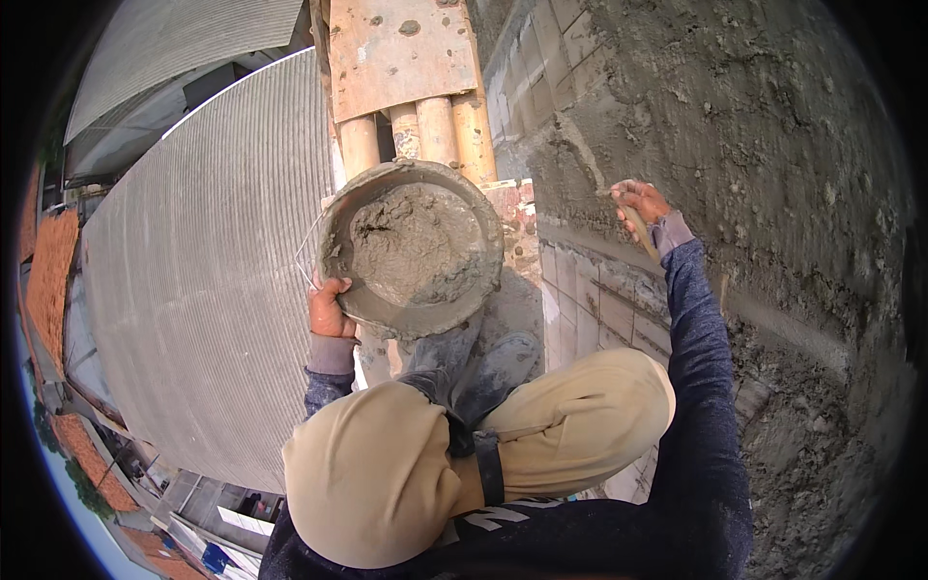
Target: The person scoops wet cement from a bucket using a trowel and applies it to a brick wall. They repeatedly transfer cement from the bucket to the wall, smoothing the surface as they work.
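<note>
The left hand [329,311] is closed on the rim of a round pan [411,246] at about its eight o'clock edge, thumb over the lip, fingers hidden beneath; the pan sits just above the knees [483,454], tilted a little toward the person, and holds a mound of wet grey mortar [416,242] heaped toward its twelve o'clock side; a thin wire handle [307,253] loops off the rim at nine o'clock. The right hand [640,205], out at three o'clock from the pan, is clenched round the wooden handle of a trowel [638,227], whose blade meets the wall [773,174] near a mortar line and is mostly hidden; the wall's upper part is rough fresh render, with bare blocks [590,300] showing below at five o'clock from the pan. Bamboo poles [416,130] and a rusty plank [396,48] lie at twelve o'clock; a corrugated roof [213,271] spreads far below at nine o'clock. The perch looks risky: the pan is held at one edge only, so a slack grip or a knee shift could likely tip it and spill mortar onto the roof; leaning right to press the trowel might unbalance the body; too hard a stroke may pull fresh render off the wall.
</note>
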Demonstrator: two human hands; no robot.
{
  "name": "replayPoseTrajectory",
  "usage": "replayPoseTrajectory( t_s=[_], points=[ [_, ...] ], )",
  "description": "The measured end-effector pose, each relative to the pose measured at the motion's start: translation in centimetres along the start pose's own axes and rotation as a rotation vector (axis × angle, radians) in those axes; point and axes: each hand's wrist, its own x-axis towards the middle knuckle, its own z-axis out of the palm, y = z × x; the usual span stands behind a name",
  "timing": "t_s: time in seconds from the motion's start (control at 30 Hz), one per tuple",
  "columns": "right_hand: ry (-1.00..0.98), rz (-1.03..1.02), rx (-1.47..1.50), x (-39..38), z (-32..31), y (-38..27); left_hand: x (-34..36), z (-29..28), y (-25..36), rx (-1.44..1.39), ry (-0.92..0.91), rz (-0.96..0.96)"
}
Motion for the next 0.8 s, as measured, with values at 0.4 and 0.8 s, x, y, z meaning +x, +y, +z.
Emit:
replayPoseTrajectory(
  t_s=[0.4, 0.8],
  points=[
    [0.503, -0.639, -0.978, -14.0, -3.0, 4.8, -2.8, 5.4, 1.0, 0.018, -0.126, 0.195],
    [0.008, -0.799, -1.069, -7.1, 12.9, 2.2, -5.0, 13.5, -1.2, 0.580, -0.227, 0.548]
  ],
)
